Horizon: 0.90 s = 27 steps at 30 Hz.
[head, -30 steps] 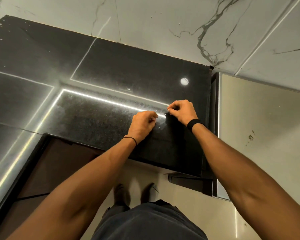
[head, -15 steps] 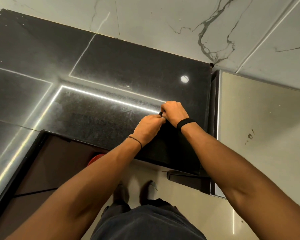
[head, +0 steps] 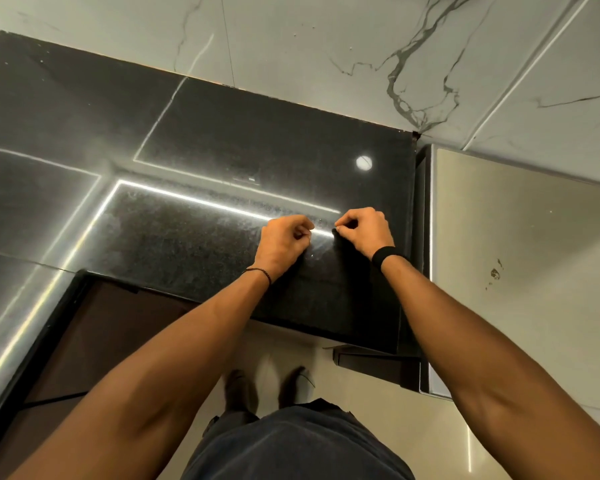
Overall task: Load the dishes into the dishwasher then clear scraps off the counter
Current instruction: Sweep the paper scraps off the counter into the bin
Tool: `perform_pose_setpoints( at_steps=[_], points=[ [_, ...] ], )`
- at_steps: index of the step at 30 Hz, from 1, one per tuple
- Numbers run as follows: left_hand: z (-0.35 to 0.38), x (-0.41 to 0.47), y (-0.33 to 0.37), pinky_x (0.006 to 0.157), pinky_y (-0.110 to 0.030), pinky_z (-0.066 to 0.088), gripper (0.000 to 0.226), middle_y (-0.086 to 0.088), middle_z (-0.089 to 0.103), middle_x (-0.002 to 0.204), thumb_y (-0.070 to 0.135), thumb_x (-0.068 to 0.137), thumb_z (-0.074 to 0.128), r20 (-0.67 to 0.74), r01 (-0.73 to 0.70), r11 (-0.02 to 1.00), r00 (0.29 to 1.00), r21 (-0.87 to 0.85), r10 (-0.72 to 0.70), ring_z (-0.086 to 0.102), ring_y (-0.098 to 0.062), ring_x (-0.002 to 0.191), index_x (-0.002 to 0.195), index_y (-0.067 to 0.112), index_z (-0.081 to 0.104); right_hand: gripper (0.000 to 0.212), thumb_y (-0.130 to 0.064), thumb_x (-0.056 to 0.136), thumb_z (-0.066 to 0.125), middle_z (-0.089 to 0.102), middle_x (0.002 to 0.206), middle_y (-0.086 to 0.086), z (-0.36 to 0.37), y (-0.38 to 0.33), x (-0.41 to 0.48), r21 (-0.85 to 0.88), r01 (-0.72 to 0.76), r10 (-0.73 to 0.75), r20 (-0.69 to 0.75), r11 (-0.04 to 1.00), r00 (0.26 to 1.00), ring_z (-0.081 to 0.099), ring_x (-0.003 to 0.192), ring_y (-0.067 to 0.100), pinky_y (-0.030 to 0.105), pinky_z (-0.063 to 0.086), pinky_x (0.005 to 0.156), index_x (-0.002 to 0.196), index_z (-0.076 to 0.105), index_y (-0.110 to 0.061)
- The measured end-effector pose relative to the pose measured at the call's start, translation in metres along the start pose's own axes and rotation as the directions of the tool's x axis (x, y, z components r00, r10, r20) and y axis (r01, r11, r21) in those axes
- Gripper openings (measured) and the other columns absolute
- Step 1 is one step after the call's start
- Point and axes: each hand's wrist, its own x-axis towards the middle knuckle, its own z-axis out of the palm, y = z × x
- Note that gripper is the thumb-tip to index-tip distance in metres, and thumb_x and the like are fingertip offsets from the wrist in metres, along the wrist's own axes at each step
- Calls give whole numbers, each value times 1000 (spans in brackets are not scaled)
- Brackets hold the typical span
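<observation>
A black speckled counter fills the middle of the view, dusted with faint pale specks. My left hand rests on it with fingers curled into a loose fist; nothing shows inside it. A short gap to its right, my right hand pinches a small dark scrap between thumb and forefinger, right at the counter surface. No dishes or dishwasher racks are in sight.
A brushed steel surface adjoins the counter's right edge. White marble wall tiles rise behind. Below the counter's front edge lie a dark brown cabinet front at left and the pale floor with my feet.
Half a second ago my hands were touching over the small dark scrap. They have since drawn apart, the left moving left and the right moving right.
</observation>
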Motion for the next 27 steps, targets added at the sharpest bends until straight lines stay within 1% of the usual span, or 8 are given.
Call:
perform_pose_setpoints(
  at_steps=[4,10,12,14,16,18,21,27],
  points=[
    [-1,1,-3,83,-20,56,15,9,71,80,8,83,73,0,21,1000,1000,-13,-21,68,-5,79,95,17,76,12,-17,88,67,75,97,6,6,-7,4,-262,128,-126,22,957,992,65,97,28,39,50,89,95,77,-17],
    [-4,0,-9,82,-20,57,16,11,70,79,7,82,74,-9,18,1000,1000,-11,-18,67,-1,78,93,18,76,10,-4,85,58,68,93,19,19,-22,13,-584,250,-203,146,772,968,63,91,41,42,52,72,91,66,-2],
    [-5,-1,-11,82,-20,57,15,12,70,79,7,83,75,-7,8,1000,1000,-16,-9,66,1,78,93,19,75,7,-7,83,61,69,90,15,20,-19,13,-497,192,-173,85,846,981,64,89,36,40,51,74,87,66,-6],
    [-8,-2,-13,83,-22,58,15,11,72,81,9,83,75,-16,4,1000,1000,-31,-5,68,1,79,94,19,75,6,-12,78,69,73,84,5,15,-8,14,-161,-29,21,-52,986,998,67,85,24,36,55,80,81,73,-14],
    [-11,-2,-15,83,-23,59,15,9,74,82,9,83,75,-32,3,998,999,-62,-5,70,-1,81,94,19,76,5,-11,72,75,76,78,2,9,1,14,351,-228,270,-75,908,960,73,81,18,37,60,83,75,77,-14],
    [-14,-2,-14,82,-22,59,15,7,74,83,8,83,74,-49,10,996,999,-94,-15,70,-3,81,94,18,76,7,-4,73,77,76,81,8,3,5,9,597,-256,345,-38,760,938,74,80,19,38,61,84,78,78,-9],
    [-17,1,-12,79,-20,58,14,6,74,81,9,83,74,-74,20,992,997,-125,-30,70,-3,79,93,18,76,9,2,77,75,76,84,10,-2,-1,-1,662,-228,330,-31,714,944,72,78,18,31,60,79,80,76,-5],
    [-22,2,-15,78,-18,58,15,5,74,82,6,83,75,-69,17,991,997,-131,-26,70,-3,78,94,15,76,9,-2,74,78,77,80,6,-2,4,-5,585,-213,292,-42,782,955,75,79,16,35,61,83,78,77,-9]
  ],
)
